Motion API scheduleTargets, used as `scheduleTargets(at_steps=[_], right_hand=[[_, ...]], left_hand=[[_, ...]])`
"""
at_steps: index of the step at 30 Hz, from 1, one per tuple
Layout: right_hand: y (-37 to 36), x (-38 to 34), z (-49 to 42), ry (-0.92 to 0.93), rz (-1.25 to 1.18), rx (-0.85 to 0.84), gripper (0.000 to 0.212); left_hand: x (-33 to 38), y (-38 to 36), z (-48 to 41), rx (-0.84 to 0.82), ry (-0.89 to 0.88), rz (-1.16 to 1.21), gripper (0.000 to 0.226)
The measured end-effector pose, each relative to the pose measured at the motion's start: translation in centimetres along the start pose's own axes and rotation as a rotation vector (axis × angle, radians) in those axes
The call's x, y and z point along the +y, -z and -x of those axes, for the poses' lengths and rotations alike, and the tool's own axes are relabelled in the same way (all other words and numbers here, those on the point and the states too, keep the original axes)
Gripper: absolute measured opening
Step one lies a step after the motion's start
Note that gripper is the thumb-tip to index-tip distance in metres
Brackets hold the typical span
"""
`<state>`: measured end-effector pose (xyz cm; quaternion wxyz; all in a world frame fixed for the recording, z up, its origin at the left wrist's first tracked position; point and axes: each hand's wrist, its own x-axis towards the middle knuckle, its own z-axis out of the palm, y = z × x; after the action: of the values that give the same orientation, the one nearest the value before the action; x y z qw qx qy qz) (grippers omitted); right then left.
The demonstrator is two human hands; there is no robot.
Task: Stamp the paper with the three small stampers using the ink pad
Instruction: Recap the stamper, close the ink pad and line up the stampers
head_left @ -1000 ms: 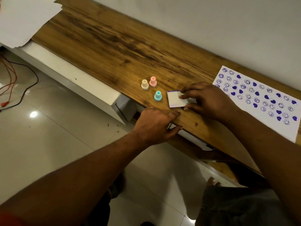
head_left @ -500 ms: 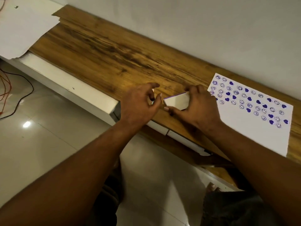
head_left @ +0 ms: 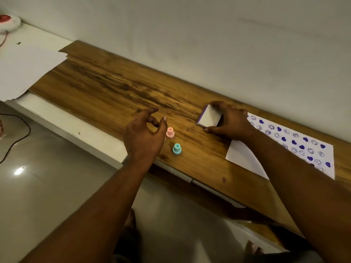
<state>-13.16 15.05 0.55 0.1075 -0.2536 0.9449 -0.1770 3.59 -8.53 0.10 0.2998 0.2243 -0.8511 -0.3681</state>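
My right hand grips the white ink pad case, which has a purple edge and is tilted up off the wooden shelf. Just right of it lies the paper, covered in rows of purple hearts and smiley stamps. My left hand hovers with curled, spread fingers and nothing in it, just left of the pink stamper. The teal stamper stands nearer the shelf's front edge. The cream stamper is hidden behind my left hand.
White sheets lie at the shelf's far left, with a red and white object at the top-left corner. A wall runs along the back. Below are a tiled floor, cables and toes.
My right hand has lifted the ink pad case and carried it back and right, toward the paper. My left hand let go of the case and drew left beside the stampers.
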Motion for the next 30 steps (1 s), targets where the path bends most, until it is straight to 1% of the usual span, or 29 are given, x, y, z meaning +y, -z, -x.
scheduleTargets(at_steps=[4, 10, 16, 22, 30], right_hand=[[0.4, 1.4, -2.3, -0.006, -0.054, 0.004, 0.100], [0.3, 2.4, -3.2, -0.017, -0.159, -0.012, 0.107], [-0.1, 3.1, -3.1, -0.014, -0.276, -0.016, 0.115], [-0.1, 3.3, -3.1, -0.017, -0.296, -0.018, 0.116], [0.0, 3.6, -3.0, 0.001, -0.285, -0.026, 0.112]], left_hand=[[-0.7, 0.0, 0.1, -0.005, 0.012, -0.013, 0.035], [-0.9, -0.5, 0.2, -0.014, 0.047, -0.022, 0.038], [-1.0, -0.7, 0.6, -0.033, 0.033, -0.031, 0.039], [-0.9, -0.6, 0.6, -0.025, 0.044, -0.035, 0.039], [-1.0, -0.7, 0.6, -0.034, 0.042, -0.042, 0.041]])
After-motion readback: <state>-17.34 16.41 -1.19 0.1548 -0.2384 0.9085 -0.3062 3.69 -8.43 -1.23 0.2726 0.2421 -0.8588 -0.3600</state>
